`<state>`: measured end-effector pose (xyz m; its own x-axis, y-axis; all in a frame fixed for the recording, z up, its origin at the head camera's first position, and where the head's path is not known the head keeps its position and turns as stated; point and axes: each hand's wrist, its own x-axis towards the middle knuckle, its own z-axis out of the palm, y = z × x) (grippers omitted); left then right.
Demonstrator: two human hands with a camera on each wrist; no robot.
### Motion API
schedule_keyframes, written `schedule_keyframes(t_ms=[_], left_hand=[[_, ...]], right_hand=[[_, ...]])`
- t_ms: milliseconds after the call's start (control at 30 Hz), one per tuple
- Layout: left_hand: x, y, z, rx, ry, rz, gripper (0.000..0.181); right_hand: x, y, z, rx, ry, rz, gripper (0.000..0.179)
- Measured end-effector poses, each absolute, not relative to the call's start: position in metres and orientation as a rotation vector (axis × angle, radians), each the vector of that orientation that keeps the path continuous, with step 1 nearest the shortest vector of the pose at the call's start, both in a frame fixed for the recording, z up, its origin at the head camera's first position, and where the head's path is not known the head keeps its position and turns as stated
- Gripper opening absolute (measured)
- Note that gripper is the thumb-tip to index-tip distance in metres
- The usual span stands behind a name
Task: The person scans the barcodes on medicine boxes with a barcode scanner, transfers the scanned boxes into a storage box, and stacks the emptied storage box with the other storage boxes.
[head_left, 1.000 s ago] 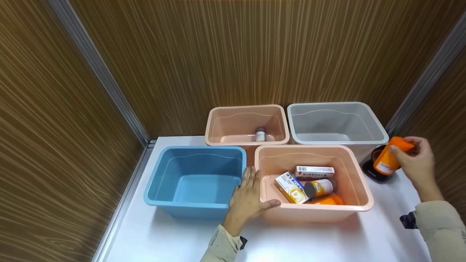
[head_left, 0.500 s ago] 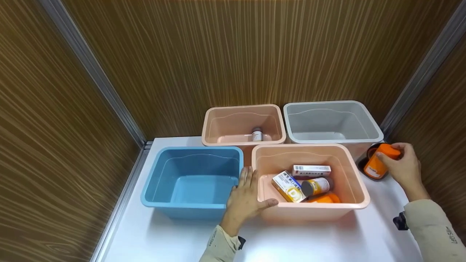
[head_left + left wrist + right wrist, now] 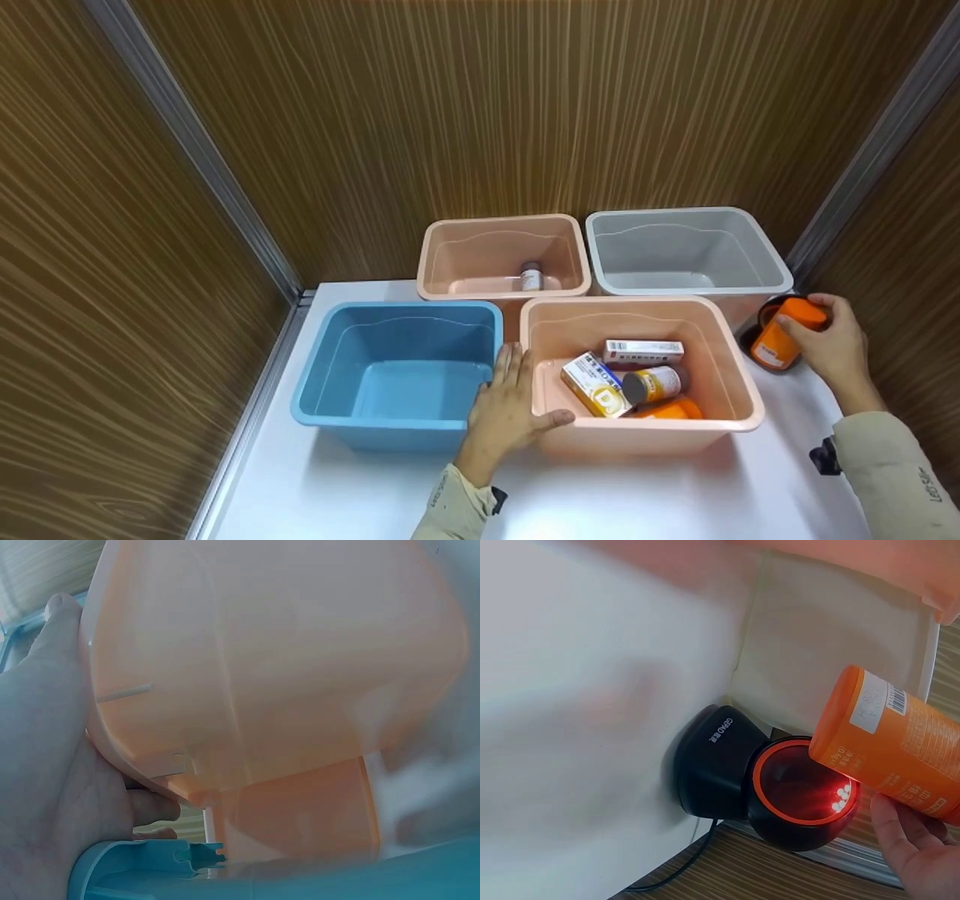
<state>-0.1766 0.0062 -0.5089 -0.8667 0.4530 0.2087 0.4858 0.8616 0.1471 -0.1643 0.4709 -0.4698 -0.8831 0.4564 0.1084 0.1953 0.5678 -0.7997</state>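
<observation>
My right hand (image 3: 838, 346) grips an orange bottle (image 3: 786, 333) near its cap end, tilted in front of a black barcode scanner (image 3: 795, 795). In the right wrist view, the bottle's white barcode label (image 3: 877, 703) shows, and red light glows inside the scanner's round window. My left hand (image 3: 504, 411) rests with straight fingers on the rim of the front peach bin (image 3: 645, 424), thumb spread along its front edge. Inside that bin lie a yellow-and-white box (image 3: 598, 385), a white carton (image 3: 643, 351), a bottle with a dark lid (image 3: 655, 385) and an orange item (image 3: 673, 409), partly hidden by the rim.
A blue bin (image 3: 397, 422) stands left of my left hand. Behind are a smaller peach bin (image 3: 480, 255) holding a small white bottle (image 3: 531, 277) and a grey bin (image 3: 686, 290). Wood-patterned walls enclose the white table (image 3: 600, 495). The scanner's cable (image 3: 676, 870) trails off its base.
My right hand has brought the orange bottle slightly lower and to the left at the scanner, then held it nearly still. The left hand stays on the peach bin's rim.
</observation>
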Motion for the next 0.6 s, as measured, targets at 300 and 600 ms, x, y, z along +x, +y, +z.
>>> schedule_keyframes(t_ms=[300, 600], left_hand=[[-0.177, 0.006, -0.508, -0.723, -2.885, -0.302, 0.116], [-0.176, 0.006, -0.507, -0.724, -2.894, -0.349, 0.116]], right_hand=[[-0.162, 0.474, -0.466, -0.534, -2.507, 1.183, 0.079], [-0.161, 0.480, -0.449, -0.611, -2.149, 1.655, 0.070]])
